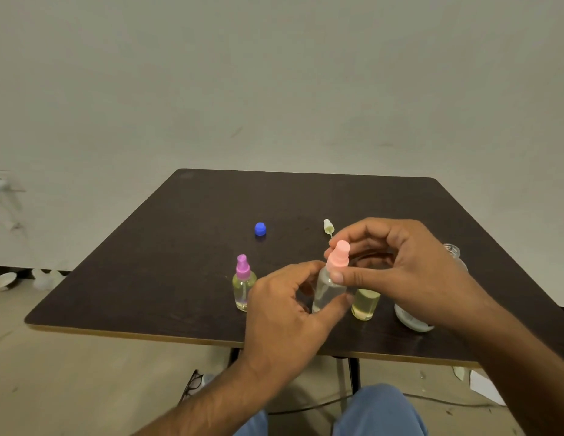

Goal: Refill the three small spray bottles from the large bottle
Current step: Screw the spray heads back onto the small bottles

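My left hand [284,306] grips the clear body of a small spray bottle [326,291] held just above the dark table [167,247]. My right hand [397,265] pinches that bottle's salmon-pink spray cap [338,256] between thumb and fingers. A second small bottle with a purple-pink spray cap [243,284] stands to the left, filled with yellowish liquid. A third small bottle [365,305], open-topped and holding yellowish liquid, stands to the right under my right hand. The large clear bottle [414,319] stands at the right, mostly hidden by my right wrist.
A blue cap [260,229] lies farther back on the table. A white spray head with its tube [328,227] lies behind my right hand. Eyeglasses [194,382] lie on the floor under the table's near edge. My knees in blue trousers [378,410] sit below.
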